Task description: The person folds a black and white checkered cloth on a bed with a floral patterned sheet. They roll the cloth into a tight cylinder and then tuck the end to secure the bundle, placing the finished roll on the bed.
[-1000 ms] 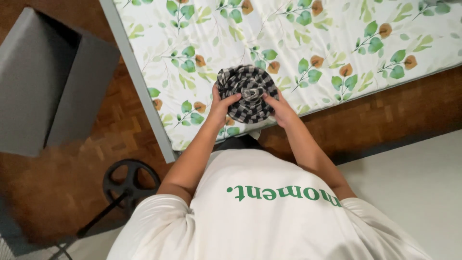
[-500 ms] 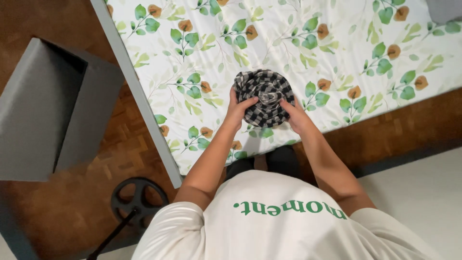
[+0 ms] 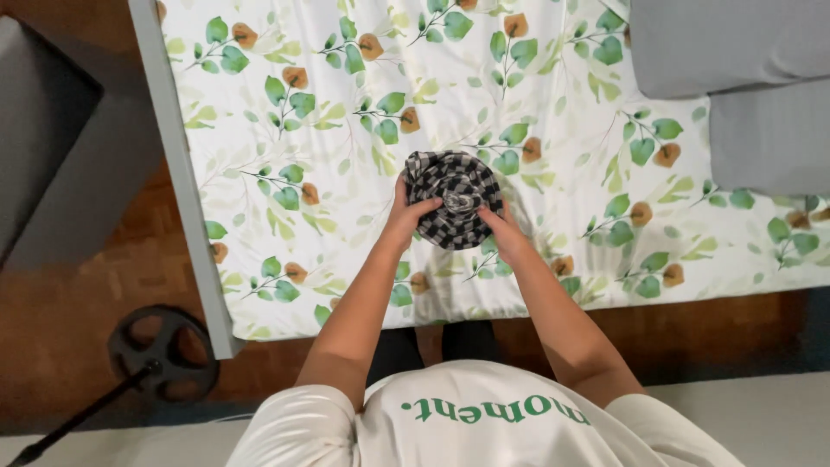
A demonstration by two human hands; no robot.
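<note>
Leaf-print bedsheet [image 3: 328, 138] covered the bed, grey pillows [image 3: 735, 86] at its far right corner. We gripped a rolled checkered cloth [image 3: 454, 195] near the near edge, left hand [image 3: 406, 216] and right hand [image 3: 506, 235] both clasping it.

checked cloth bundle [image 3: 456, 199] soft, woven, matt; leaf-print bedsheet [image 3: 346, 130] smooth matt cotton; parquet floor [image 3: 104, 285] glossy wood.
</note>
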